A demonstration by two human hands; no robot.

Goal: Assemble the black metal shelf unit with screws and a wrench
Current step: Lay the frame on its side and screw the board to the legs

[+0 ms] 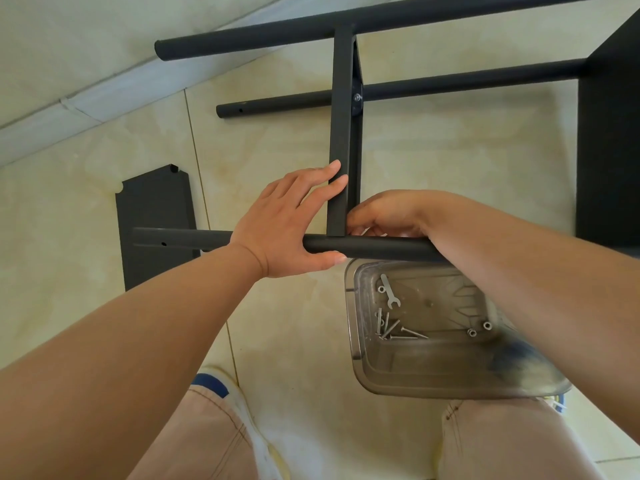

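Note:
The black metal shelf frame lies on its side on the tiled floor. Its near post runs left to right, and an upright shelf panel meets it at a corner. My left hand rests there, straight fingers against the panel's side and thumb under the post. My right hand reaches over the post to the far side of the corner with curled fingers; what they hold is hidden. A small flat wrench and several screws and nuts lie in a clear plastic tub below the post.
Two more black posts run across the far floor, one joined to the panel by a bolt. Another black shelf stands at the right. A loose black panel lies flat at the left. My knees and shoes are at the bottom.

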